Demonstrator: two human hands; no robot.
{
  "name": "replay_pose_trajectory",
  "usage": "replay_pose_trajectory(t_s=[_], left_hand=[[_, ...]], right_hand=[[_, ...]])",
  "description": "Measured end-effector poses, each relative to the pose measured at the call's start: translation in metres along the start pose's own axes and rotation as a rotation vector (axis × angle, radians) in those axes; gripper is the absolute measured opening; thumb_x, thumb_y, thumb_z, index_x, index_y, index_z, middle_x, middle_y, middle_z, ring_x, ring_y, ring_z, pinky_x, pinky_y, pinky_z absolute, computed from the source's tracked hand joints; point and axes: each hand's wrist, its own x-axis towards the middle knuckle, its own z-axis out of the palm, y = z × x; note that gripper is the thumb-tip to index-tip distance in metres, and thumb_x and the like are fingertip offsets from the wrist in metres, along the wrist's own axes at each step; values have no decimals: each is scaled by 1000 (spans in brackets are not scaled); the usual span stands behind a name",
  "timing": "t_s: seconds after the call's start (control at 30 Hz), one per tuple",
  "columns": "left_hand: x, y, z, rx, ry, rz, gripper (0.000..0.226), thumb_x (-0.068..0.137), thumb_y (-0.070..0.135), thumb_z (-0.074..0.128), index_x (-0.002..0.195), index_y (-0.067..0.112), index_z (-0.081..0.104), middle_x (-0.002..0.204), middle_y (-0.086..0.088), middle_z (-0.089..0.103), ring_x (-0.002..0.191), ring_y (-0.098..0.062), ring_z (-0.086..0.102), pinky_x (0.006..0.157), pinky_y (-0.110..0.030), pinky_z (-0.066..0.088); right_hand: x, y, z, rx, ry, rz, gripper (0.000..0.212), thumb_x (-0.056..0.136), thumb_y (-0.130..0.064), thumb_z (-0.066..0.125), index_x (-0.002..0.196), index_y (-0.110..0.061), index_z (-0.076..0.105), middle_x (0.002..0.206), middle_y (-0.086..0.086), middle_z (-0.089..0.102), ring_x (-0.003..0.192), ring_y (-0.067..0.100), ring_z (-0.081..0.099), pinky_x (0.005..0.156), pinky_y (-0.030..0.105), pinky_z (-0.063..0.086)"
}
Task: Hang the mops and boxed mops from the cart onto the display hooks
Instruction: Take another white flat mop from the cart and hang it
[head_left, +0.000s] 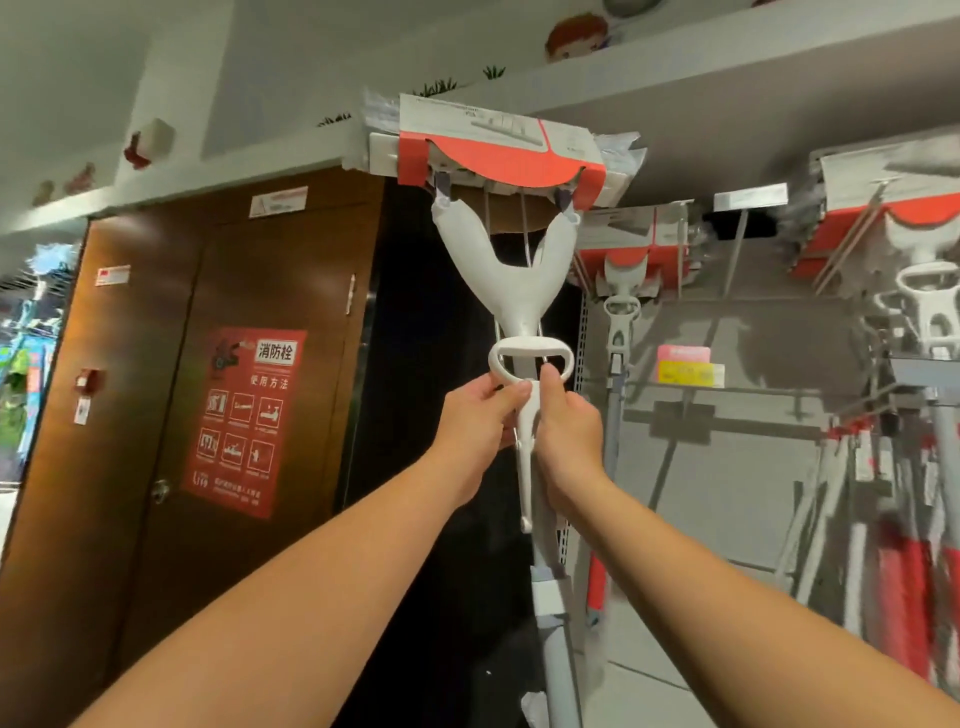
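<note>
Both hands are clamped on one mop (511, 270) and hold it upright, head uppermost. The left hand (480, 415) pinches the white wringer lever just under its loop. The right hand (566, 431) curls round the same part from the other side, thumb pressed up against the loop. The mop's head, in a red-and-white card sleeve (498, 150), is raised to the level of the overhead shelf, left of the display. Its grey pole (558, 649) runs down out of sight between the forearms.

At least two like mops hang to the right – one near (621, 291), one at the far edge (930, 291) – so part of the job looks done. Between them a bare hook (735, 244) with a blank label juts out, seemingly free. Whether the held mop is caught on a hook cannot be told, as the sleeve hides the spot – I judge it mid-hanging, not yet released. The cart is out of view, so what remains to hang is unknown
</note>
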Motion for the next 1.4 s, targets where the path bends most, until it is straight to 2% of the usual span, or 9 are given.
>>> replay_pose_trajectory(t_s=[0.2, 0.4, 0.53, 0.73, 0.87, 0.93, 1.1, 1.23, 1.4], left_hand=[[48, 0, 27, 4, -16, 94, 18, 96, 18, 56, 107, 14, 69, 93, -3, 75, 81, -11, 72, 58, -15, 53], [83, -6, 51, 12, -17, 148, 19, 95, 18, 57, 109, 13, 68, 95, -4, 74, 83, -11, 72, 63, -18, 53], [112, -10, 66, 23, -45, 173, 19, 94, 18, 59, 110, 12, 68, 94, -2, 74, 78, -7, 72, 59, -15, 53], [163, -23, 83, 17, -77, 213, 17, 93, 18, 59, 107, 15, 69, 93, -2, 74, 75, -6, 72, 57, -14, 53], [201, -39, 91, 4, -135, 224, 18, 94, 18, 59, 109, 13, 68, 91, -1, 74, 74, -5, 71, 57, -14, 53], [222, -46, 96, -10, -171, 224, 19, 94, 16, 58, 110, 10, 68, 90, -2, 73, 70, -4, 70, 57, -15, 53], [270, -63, 108, -26, -236, 234, 21, 95, 16, 58, 112, 6, 67, 93, -5, 72, 70, -5, 69, 58, -16, 54], [304, -74, 114, -35, -287, 249, 24, 95, 16, 58, 114, 5, 66, 97, -8, 72, 73, -8, 69, 59, -18, 55], [345, -84, 119, -26, -330, 291, 22, 95, 17, 58, 112, 6, 66, 95, -7, 71, 77, -12, 67, 64, -23, 57]], right_hand=[[62, -1, -12, -15, -12, -103, 52, 92, -55, 46, 77, -8, 63, 75, 6, 68, 74, 21, 66, 73, 39, 53], [110, 5, -22, -6, -10, -149, 57, 92, -58, 44, 82, -6, 66, 79, 9, 69, 78, 24, 67, 75, 41, 53], [142, 9, -31, -53, 25, -208, 61, 95, -56, 39, 85, -2, 66, 78, 8, 66, 71, 19, 61, 59, 30, 42], [190, 19, -32, -58, 72, -232, 61, 94, -59, 37, 83, -7, 68, 84, 10, 69, 83, 25, 65, 81, 40, 52], [222, 29, -37, -85, 113, -245, 54, 96, -55, 36, 76, -13, 65, 83, 6, 68, 83, 23, 63, 77, 35, 48], [240, 38, -37, -78, 138, -246, 53, 95, -56, 38, 73, -16, 66, 81, 5, 70, 83, 23, 65, 80, 37, 50], [284, 48, -37, -84, 198, -229, 52, 95, -54, 40, 85, -12, 69, 86, 7, 70, 88, 26, 65, 78, 35, 49], [314, 58, -35, -94, 238, -247, 55, 93, -58, 38, 79, -15, 70, 90, 11, 71, 92, 30, 65, 91, 47, 50], [341, 63, -28, -61, 285, -224, 52, 92, -58, 39, 72, -20, 67, 87, 11, 71, 89, 30, 67, 91, 48, 51]])
